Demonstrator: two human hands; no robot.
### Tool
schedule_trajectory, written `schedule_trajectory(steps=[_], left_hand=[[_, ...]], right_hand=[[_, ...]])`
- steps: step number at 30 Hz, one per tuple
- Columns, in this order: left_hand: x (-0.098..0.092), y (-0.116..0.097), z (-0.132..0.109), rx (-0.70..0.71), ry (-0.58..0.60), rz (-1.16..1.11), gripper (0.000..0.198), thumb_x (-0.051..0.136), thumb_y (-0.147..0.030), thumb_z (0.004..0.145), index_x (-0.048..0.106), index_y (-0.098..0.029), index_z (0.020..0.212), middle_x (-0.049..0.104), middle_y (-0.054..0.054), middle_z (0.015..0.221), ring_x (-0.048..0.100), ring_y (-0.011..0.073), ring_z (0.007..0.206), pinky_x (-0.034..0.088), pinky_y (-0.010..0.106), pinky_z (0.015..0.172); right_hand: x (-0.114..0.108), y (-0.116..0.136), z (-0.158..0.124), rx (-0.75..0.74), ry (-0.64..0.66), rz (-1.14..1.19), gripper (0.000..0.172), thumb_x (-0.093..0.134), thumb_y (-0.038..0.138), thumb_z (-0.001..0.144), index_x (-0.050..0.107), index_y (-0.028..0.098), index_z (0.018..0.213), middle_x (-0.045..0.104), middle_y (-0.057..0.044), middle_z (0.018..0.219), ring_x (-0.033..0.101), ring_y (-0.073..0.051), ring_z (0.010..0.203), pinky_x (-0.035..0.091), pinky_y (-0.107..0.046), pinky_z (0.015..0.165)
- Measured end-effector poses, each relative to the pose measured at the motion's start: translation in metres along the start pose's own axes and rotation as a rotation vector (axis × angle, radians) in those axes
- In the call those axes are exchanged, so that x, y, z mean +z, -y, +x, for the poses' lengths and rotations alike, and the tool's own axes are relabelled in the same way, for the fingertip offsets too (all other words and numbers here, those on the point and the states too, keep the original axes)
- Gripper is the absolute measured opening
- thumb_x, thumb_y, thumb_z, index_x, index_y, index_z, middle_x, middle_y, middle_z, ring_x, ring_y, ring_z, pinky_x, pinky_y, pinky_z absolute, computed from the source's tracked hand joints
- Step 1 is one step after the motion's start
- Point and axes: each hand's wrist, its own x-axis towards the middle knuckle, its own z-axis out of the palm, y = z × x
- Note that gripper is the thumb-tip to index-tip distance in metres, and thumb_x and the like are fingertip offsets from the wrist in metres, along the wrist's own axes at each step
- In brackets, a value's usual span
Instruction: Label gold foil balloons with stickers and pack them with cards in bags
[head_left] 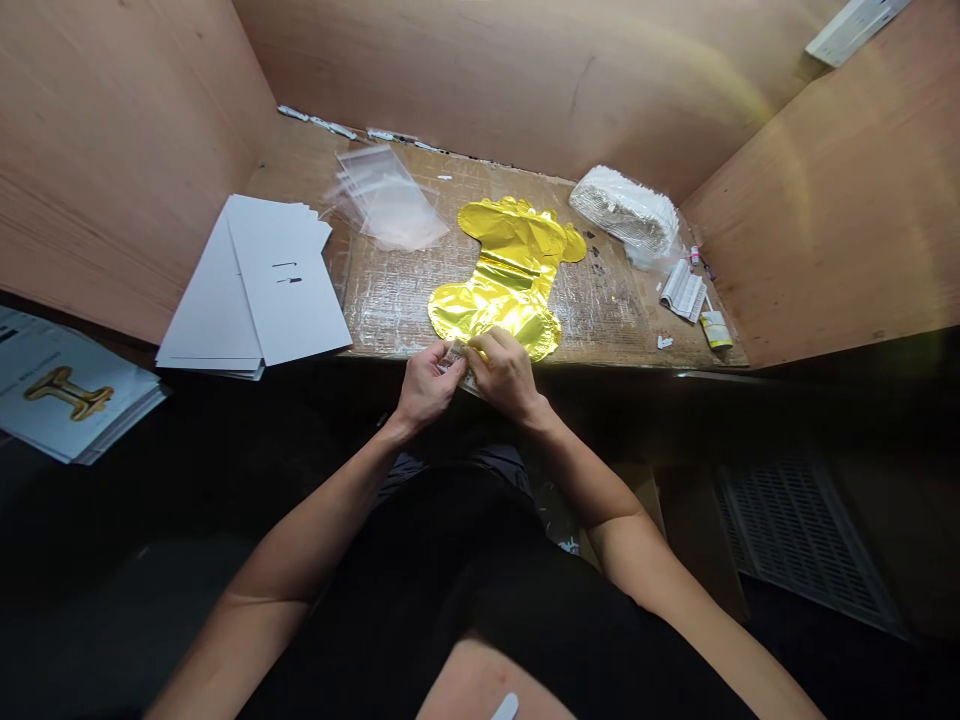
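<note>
At the table's front edge my left hand (429, 385) and my right hand (504, 375) are close together, fingers closed. Between them is a small greyish, crinkled piece (452, 356); its kind is unclear and fingers cover much of it. My left thumb presses on it, while the right fingers pinch at its other side. Just beyond my hands a flat gold foil balloon (510, 250) lies spread on the tabletop. Its near edge comes right up to my right fingers.
White cards (289, 290) are stacked at left, near clear plastic bags (397, 200). A bagged white bundle (626, 215), a folded paper (683, 290) and a small yellow-and-white container (716, 329) are at right. Printed sheets (71, 385) lie lower left. Wooden panels (480, 70) enclose the table.
</note>
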Motion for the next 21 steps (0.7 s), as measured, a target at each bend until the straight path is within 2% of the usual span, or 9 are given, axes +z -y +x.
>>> schedule_trajectory(steps=[4, 8, 9, 11, 13, 15, 17, 19, 21], left_hand=[[0.002, 0.003, -0.001, -0.009, 0.004, 0.001, 0.028, 0.072, -0.043, 0.09, 0.074, -0.016, 0.096, 0.069, 0.002, 0.081, 0.06, 0.0158, 0.069, 0.047, 0.025, 0.062], [-0.006, 0.006, -0.002, 0.029, -0.026, 0.143, 0.024, 0.068, -0.037, 0.093, 0.077, -0.017, 0.103, 0.077, 0.004, 0.089, 0.068, 0.0188, 0.075, 0.053, 0.029, 0.071], [-0.009, 0.006, -0.001, 0.073, -0.021, 0.206, 0.022, 0.066, -0.034, 0.094, 0.077, -0.018, 0.103, 0.08, 0.005, 0.096, 0.072, 0.0208, 0.082, 0.056, 0.031, 0.077], [-0.016, 0.008, 0.003, 0.217, 0.027, 0.342, 0.017, 0.064, -0.029, 0.093, 0.076, -0.019, 0.099, 0.081, 0.009, 0.12, 0.075, 0.0266, 0.108, 0.056, 0.038, 0.097], [-0.022, 0.01, 0.01, 0.366, 0.098, 0.492, 0.011, 0.063, -0.022, 0.089, 0.073, -0.02, 0.092, 0.071, 0.012, 0.147, 0.065, 0.033, 0.139, 0.047, 0.048, 0.115], [-0.025, 0.015, 0.016, 0.438, 0.168, 0.641, 0.009, 0.062, -0.017, 0.085, 0.07, -0.02, 0.089, 0.063, 0.013, 0.157, 0.056, 0.0364, 0.15, 0.04, 0.055, 0.12], [-0.025, 0.022, 0.021, 0.451, 0.217, 0.735, 0.01, 0.062, -0.015, 0.083, 0.069, -0.02, 0.089, 0.064, 0.014, 0.155, 0.057, 0.037, 0.15, 0.039, 0.057, 0.117], [-0.025, 0.03, 0.024, 0.463, 0.24, 0.771, 0.011, 0.061, -0.013, 0.083, 0.067, -0.02, 0.088, 0.067, 0.014, 0.152, 0.059, 0.0361, 0.148, 0.039, 0.056, 0.115], [-0.026, 0.036, 0.025, 0.472, 0.239, 0.778, 0.011, 0.061, -0.012, 0.083, 0.066, -0.021, 0.087, 0.068, 0.013, 0.151, 0.059, 0.0355, 0.148, 0.038, 0.056, 0.114]], right_hand=[[0.004, 0.008, -0.008, -0.014, 0.006, -0.078, 0.036, 0.046, 0.032, 0.113, 0.067, 0.023, 0.085, 0.064, -0.012, 0.088, 0.059, -0.028, 0.094, 0.044, -0.04, 0.092], [-0.011, -0.001, -0.006, 0.066, 0.025, 0.166, 0.029, 0.054, 0.037, 0.108, 0.066, 0.021, 0.087, 0.067, -0.01, 0.09, 0.06, -0.024, 0.088, 0.047, -0.038, 0.087], [-0.018, -0.009, -0.001, 0.124, 0.043, 0.256, 0.026, 0.056, 0.037, 0.105, 0.066, 0.021, 0.087, 0.067, -0.008, 0.088, 0.061, -0.022, 0.085, 0.048, -0.036, 0.083], [-0.031, -0.027, 0.015, 0.259, 0.139, 0.392, 0.02, 0.06, 0.034, 0.098, 0.065, 0.019, 0.085, 0.067, -0.005, 0.082, 0.059, -0.019, 0.076, 0.046, -0.032, 0.073], [-0.038, -0.043, 0.035, 0.343, 0.291, 0.44, 0.016, 0.06, 0.029, 0.092, 0.064, 0.017, 0.081, 0.064, -0.002, 0.075, 0.055, -0.016, 0.068, 0.041, -0.03, 0.066], [-0.036, -0.052, 0.051, 0.344, 0.436, 0.375, 0.018, 0.059, 0.025, 0.09, 0.062, 0.017, 0.074, 0.061, -0.002, 0.07, 0.051, -0.015, 0.064, 0.036, -0.03, 0.064], [-0.029, -0.053, 0.059, 0.313, 0.505, 0.182, 0.026, 0.061, 0.026, 0.092, 0.059, 0.018, 0.067, 0.061, -0.005, 0.069, 0.052, -0.017, 0.065, 0.035, -0.032, 0.066], [-0.022, -0.051, 0.061, 0.315, 0.477, -0.07, 0.033, 0.07, 0.035, 0.092, 0.059, 0.019, 0.066, 0.066, -0.011, 0.075, 0.057, -0.022, 0.072, 0.037, -0.035, 0.071], [-0.019, -0.051, 0.058, 0.325, 0.366, -0.247, 0.035, 0.076, 0.045, 0.093, 0.063, 0.019, 0.074, 0.07, -0.017, 0.085, 0.061, -0.028, 0.082, 0.039, -0.038, 0.078]])
